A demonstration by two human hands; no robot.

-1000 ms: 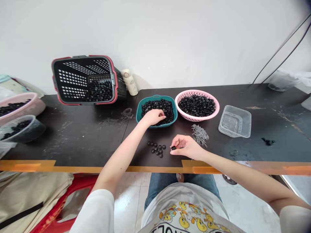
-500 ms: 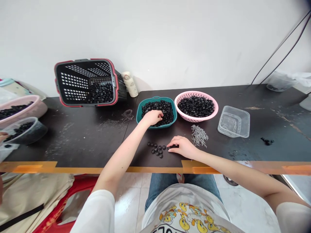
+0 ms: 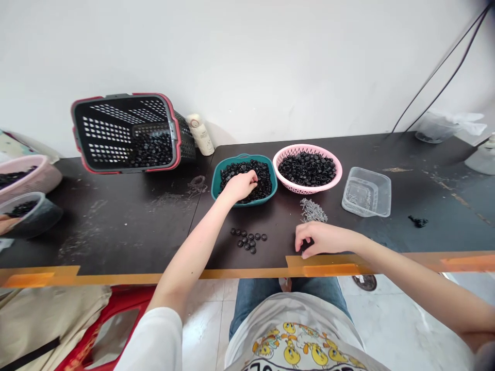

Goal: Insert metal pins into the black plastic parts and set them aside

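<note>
My left hand [image 3: 240, 185] reaches into the teal basket [image 3: 216, 178] of small black round parts, fingers curled down among them. My right hand [image 3: 319, 239] rests near the table's front edge, just below a pile of small grey screws [image 3: 312, 210], with fingers curled; what they hold, if anything, is hidden. A small cluster of black parts [image 3: 247, 239] lies on the dark table [image 3: 135, 221] between my hands. A pink basket [image 3: 307, 189] of more black parts stands right of the teal one.
A black and red crate [image 3: 124, 131] lies on its side at the back left, a small white bottle [image 3: 201, 135] beside it. A clear plastic tub [image 3: 366, 191] sits at right. Bowls of black parts [image 3: 23, 211] stand at far left, another person's hand [image 3: 7, 222] by them.
My right hand moved right and towards the front edge, away from the cluster of black parts where it had set one down. My left hand stayed in the teal basket.
</note>
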